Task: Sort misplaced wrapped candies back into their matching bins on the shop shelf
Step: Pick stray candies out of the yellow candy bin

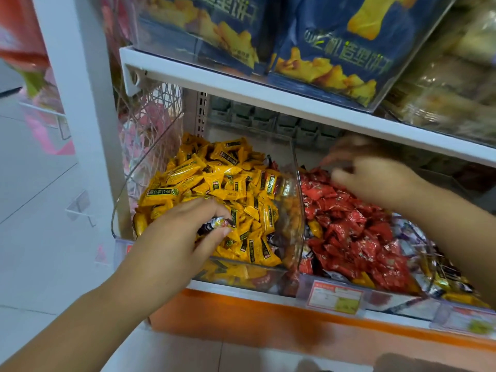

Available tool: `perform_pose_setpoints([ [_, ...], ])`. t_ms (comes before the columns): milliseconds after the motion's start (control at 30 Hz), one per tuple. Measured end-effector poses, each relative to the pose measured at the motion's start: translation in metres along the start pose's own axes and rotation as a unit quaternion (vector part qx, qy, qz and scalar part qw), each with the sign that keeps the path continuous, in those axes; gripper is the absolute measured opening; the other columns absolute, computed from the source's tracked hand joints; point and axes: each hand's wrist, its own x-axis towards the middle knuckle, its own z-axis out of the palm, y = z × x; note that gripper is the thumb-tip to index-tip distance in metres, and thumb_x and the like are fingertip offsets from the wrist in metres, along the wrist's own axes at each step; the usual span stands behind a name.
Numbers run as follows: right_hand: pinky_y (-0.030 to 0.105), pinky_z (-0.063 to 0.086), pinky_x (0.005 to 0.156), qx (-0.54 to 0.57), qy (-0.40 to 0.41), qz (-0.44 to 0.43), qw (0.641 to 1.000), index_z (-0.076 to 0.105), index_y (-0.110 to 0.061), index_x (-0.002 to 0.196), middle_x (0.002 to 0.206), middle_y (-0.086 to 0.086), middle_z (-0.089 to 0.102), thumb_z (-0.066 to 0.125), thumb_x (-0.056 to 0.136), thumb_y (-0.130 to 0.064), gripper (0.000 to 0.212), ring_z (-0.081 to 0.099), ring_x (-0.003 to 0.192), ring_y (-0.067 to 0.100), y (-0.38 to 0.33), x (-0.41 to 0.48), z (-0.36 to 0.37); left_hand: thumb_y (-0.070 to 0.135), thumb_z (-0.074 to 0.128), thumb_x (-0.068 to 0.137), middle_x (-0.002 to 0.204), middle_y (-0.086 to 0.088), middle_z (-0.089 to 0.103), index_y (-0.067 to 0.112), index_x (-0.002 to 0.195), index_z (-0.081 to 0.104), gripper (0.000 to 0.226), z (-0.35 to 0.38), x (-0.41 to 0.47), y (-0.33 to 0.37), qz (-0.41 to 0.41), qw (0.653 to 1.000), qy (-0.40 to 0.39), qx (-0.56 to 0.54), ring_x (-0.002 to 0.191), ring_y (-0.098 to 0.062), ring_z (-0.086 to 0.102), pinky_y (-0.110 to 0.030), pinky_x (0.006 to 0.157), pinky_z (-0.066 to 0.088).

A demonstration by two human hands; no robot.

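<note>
Over the yellow bin (236, 273), your left hand (177, 237) pinches a dark stray candy (216, 224). Your right hand (375, 181), above the red bin (381, 296), shows no readable grip. Yellow strays (315, 229) await sorting there.

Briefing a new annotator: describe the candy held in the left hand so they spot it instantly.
Under the white shelf board, find the clear plastic bin of yellow wrapped candies. The left hand over it pinches one small candy. Its dark wrapper with white and red is alone among yellow.
</note>
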Motion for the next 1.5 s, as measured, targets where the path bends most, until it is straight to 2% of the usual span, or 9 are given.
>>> perform_pose_setpoints([
  [200, 0.032, 0.044, 0.095, -0.036, -0.255, -0.214, 0.942, 0.035, -0.049, 0.140, 0.135, -0.010, 0.044, 0.073, 0.081, -0.042, 0.071, 0.048, 0.116, 0.010, -0.081, 0.013, 0.027, 0.041, 0.054, 0.087, 0.095, 0.022, 0.055, 0.034, 0.098, 0.064, 0.017, -0.004, -0.003, -0.002, -0.019, 0.999, 0.010, -0.025, 0.089, 0.000, 0.054, -0.015, 0.071, 0.041],
  [300, 0.031, 0.047, 0.077, -0.108, -0.253, -0.252, 0.928, 0.013, -0.050, 0.139, 0.138, -0.001, 0.025, 0.079, 0.073, -0.047, 0.092, 0.049, 0.099, 0.019, -0.099, 0.031, 0.062, 0.040, 0.055, 0.086, 0.094, 0.019, 0.054, 0.034, 0.098, 0.064, 0.015, -0.011, -0.002, -0.005, -0.031, 0.999, 0.022, -0.022, 0.088, 0.001, 0.053, -0.013, 0.073, 0.040],
  [400, 0.027, 0.036, 0.061, -0.089, -0.229, -0.251, 0.936, 0.027, -0.043, 0.132, 0.131, 0.000, 0.022, 0.081, 0.072, -0.044, 0.080, 0.045, 0.081, 0.014, -0.102, 0.052, 0.077, 0.041, 0.054, 0.086, 0.093, 0.020, 0.054, 0.037, 0.097, 0.062, 0.014, -0.015, -0.003, -0.010, -0.042, 0.999, 0.021, -0.019, 0.089, 0.003, 0.053, -0.011, 0.073, 0.039],
  [567, 0.028, 0.039, 0.076, -0.053, -0.160, -0.230, 0.959, 0.054, -0.028, 0.127, 0.122, 0.002, 0.038, 0.077, 0.078, -0.025, 0.055, 0.048, 0.106, 0.020, -0.090, 0.080, 0.076, 0.043, 0.054, 0.086, 0.090, 0.021, 0.055, 0.039, 0.096, 0.061, 0.013, -0.012, -0.004, -0.015, -0.043, 0.999, -0.006, -0.012, 0.088, 0.001, 0.054, -0.014, 0.072, 0.041],
  [833, 0.024, 0.037, 0.088, -0.047, -0.176, -0.113, 0.977, 0.035, -0.031, 0.145, 0.144, -0.003, 0.045, 0.079, 0.077, -0.033, 0.081, 0.049, 0.120, 0.018, -0.062, 0.078, 0.039, 0.047, 0.052, 0.083, 0.101, 0.024, 0.056, 0.044, 0.101, 0.054, 0.019, -0.009, -0.004, -0.013, -0.048, 0.999, -0.022, -0.013, 0.091, -0.001, 0.055, -0.015, 0.066, 0.044],
  [933, 0.022, 0.037, 0.091, -0.083, -0.125, -0.169, 0.974, 0.050, -0.038, 0.131, 0.134, -0.008, 0.051, 0.074, 0.081, -0.037, 0.056, 0.052, 0.117, 0.012, -0.071, 0.041, 0.021, 0.048, 0.055, 0.090, 0.093, 0.022, 0.058, 0.042, 0.094, 0.058, 0.008, -0.008, -0.004, -0.010, -0.047, 0.998, -0.026, -0.019, 0.085, -0.004, 0.057, -0.018, 0.062, 0.044],
  [1033, 0.024, 0.041, 0.079, -0.106, -0.263, -0.233, 0.930, 0.064, -0.037, 0.117, 0.100, -0.016, 0.063, 0.070, 0.086, -0.031, 0.031, 0.055, 0.088, 0.000, -0.089, 0.018, 0.026, 0.039, 0.058, 0.089, 0.085, 0.015, 0.060, 0.041, 0.091, 0.059, 0.003, -0.007, -0.004, -0.008, -0.056, 0.997, -0.039, -0.043, 0.074, -0.009, 0.060, -0.027, 0.059, 0.047],
  [1133, 0.026, 0.035, 0.079, -0.168, -0.366, -0.206, 0.892, 0.047, -0.044, 0.136, 0.135, -0.007, 0.051, 0.070, 0.086, -0.026, 0.058, 0.050, 0.110, 0.013, -0.096, 0.019, 0.039, 0.038, 0.059, 0.089, 0.082, 0.014, 0.060, 0.042, 0.092, 0.058, 0.005, -0.006, -0.005, -0.005, -0.055, 0.996, -0.047, -0.048, 0.071, -0.010, 0.060, -0.034, 0.060, 0.049],
  [1500, 0.026, 0.035, 0.056, -0.119, -0.443, -0.142, 0.877, 0.038, -0.027, 0.108, 0.109, 0.002, 0.053, 0.078, 0.077, -0.012, 0.053, 0.045, 0.078, 0.014, -0.097, 0.040, 0.060, 0.034, 0.059, 0.090, 0.076, 0.012, 0.061, 0.037, 0.092, 0.060, 0.003, -0.008, -0.008, -0.004, -0.058, 0.996, -0.054, -0.047, 0.070, -0.006, 0.059, -0.029, 0.057, 0.045],
])
